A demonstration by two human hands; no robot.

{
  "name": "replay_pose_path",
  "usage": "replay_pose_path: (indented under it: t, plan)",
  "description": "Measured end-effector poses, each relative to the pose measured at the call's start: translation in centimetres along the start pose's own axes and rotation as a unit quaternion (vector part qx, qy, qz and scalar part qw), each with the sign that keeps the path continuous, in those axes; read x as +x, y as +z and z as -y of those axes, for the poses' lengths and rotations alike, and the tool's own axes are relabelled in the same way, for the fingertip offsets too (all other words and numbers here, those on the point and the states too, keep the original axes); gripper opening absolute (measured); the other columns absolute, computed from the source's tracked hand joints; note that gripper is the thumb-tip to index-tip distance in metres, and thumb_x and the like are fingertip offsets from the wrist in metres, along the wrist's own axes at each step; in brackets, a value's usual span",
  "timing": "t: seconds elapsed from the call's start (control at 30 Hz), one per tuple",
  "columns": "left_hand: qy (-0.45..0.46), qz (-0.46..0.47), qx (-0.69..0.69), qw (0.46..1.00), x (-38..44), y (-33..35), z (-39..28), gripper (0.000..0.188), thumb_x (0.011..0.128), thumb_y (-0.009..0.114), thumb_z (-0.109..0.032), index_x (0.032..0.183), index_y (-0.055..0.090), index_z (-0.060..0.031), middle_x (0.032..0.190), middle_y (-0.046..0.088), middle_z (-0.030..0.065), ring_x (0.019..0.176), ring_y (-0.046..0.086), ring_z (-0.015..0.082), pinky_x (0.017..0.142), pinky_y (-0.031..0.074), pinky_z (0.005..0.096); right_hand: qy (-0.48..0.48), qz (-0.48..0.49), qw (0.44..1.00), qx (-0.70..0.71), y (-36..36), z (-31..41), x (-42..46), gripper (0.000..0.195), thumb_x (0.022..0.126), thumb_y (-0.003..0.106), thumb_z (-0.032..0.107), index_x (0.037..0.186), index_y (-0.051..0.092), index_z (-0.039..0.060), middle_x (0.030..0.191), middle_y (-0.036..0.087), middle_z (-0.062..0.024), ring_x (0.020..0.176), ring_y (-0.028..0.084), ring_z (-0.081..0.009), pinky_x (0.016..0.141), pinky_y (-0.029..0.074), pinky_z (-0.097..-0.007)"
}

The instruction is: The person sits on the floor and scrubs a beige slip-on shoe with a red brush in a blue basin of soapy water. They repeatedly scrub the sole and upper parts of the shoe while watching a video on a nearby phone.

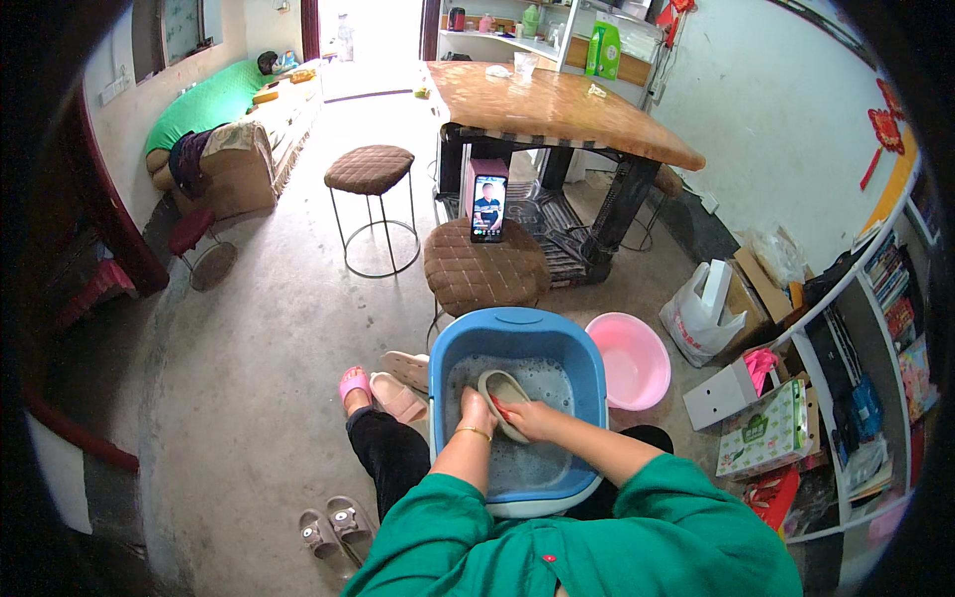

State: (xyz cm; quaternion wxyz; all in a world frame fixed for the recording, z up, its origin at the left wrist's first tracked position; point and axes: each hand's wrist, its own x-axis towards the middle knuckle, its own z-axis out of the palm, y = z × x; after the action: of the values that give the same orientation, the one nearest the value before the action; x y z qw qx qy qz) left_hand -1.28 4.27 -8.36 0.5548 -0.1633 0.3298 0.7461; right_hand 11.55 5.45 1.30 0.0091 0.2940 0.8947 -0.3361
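A blue plastic basin (589,358) with soapy, foamy water (522,470) stands between my knees. Over the water I hold a beige slipper (509,388), tilted, with its toe or heel end pointing away from me. My right hand (522,419) grips it from the right side, and something red shows at the fingers. My left hand (477,409), with a gold bracelet at the wrist, is against the slipper's left side; its fingers are mostly hidden, so its grip cannot be made out.
A pink basin (630,362) stands right of the blue one. Pale slippers (399,399) lie at its left, brown slippers (339,526) nearer me. Ahead, a padded stool (485,280) bears a phone (489,209), before a table (559,104). Boxes (765,429) and shelves line the right.
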Motion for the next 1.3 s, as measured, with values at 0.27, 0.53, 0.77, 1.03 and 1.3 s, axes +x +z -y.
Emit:
replay_pose_path:
  t: [0.27,0.53,0.77,1.03,1.3]
  plan:
    - [0.009,-0.050,-0.015,0.999,-0.5,0.8,0.5,0.051,0.096,0.029,-0.038,0.123,0.048,0.0013,0.125,0.053,0.0159,0.109,0.054,0.0326,0.096,0.043,0.0431,0.140,0.071,0.982,-0.103,-3.7,1.2,-6.9,0.042,0.093,0.038,0.024,0.132,0.045,0.0093,0.101,0.061,-0.0276,0.093,0.060,-0.0421,0.081,0.047,-0.0471]
    - [0.014,-0.056,0.012,0.998,-1.3,1.2,-0.2,0.053,0.096,0.032,-0.039,0.125,0.045,0.0030,0.123,0.054,0.0165,0.110,0.054,0.0321,0.096,0.043,0.0410,0.166,-0.025,0.978,-0.125,-0.8,2.4,1.1,0.042,0.091,0.039,0.024,0.132,0.045,0.0146,0.093,0.062,-0.0290,0.083,0.061,-0.0439,0.075,0.048,-0.0507]
    - [0.004,-0.120,0.031,0.992,-1.0,1.6,0.2,0.050,0.097,0.025,-0.037,0.121,0.049,0.0009,0.123,0.054,0.0164,0.110,0.053,0.0332,0.097,0.042,0.0471,0.163,0.090,0.975,-0.123,-3.9,2.9,-6.5,0.043,0.093,0.037,0.025,0.134,0.041,0.0123,0.092,0.061,-0.0309,0.086,0.060,-0.0444,0.076,0.047,-0.0511]
    - [-0.011,-0.062,0.044,0.997,-0.7,1.4,-0.2,0.050,0.098,0.024,-0.036,0.121,0.049,0.0002,0.122,0.055,0.0159,0.110,0.053,0.0336,0.097,0.042,0.0466,0.114,-0.041,0.987,-0.107,-1.4,1.2,3.6,0.037,0.090,0.043,0.027,0.119,0.055,0.0072,0.096,0.062,-0.0260,0.085,0.062,-0.0419,0.077,0.048,-0.0483]
    - [0.009,-0.082,0.061,0.995,-0.8,1.5,-0.1,0.046,0.098,0.027,-0.033,0.121,0.050,-0.0004,0.123,0.055,0.0139,0.110,0.053,0.0329,0.098,0.041,0.0465,0.096,0.055,0.990,-0.091,-2.9,0.9,-1.7,0.040,0.093,0.041,0.029,0.126,0.050,0.0085,0.103,0.062,-0.0239,0.092,0.059,-0.0430,0.081,0.046,-0.0483]
